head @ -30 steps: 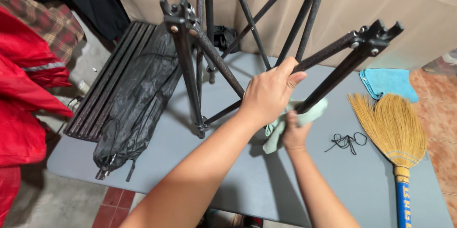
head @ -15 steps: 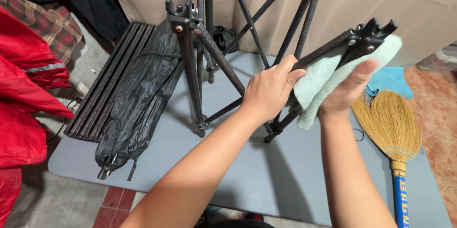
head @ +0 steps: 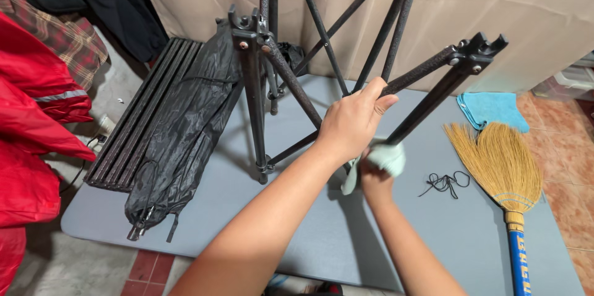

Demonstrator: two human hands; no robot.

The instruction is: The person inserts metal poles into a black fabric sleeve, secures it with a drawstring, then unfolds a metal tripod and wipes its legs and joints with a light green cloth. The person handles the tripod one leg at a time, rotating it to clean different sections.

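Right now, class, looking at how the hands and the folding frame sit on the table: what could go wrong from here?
1. The left hand grips a strut of the black folding frame near crossing bars; fingers could get pinched if it folds.
2. The right hand, holding the green cloth, might snag on a joint.
3. The frame may tip onto the broom.

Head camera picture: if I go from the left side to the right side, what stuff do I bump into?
Red jacket → bundle of black rods → black fabric bag → left hand gripping the black metal frame → black cord → straw broom.
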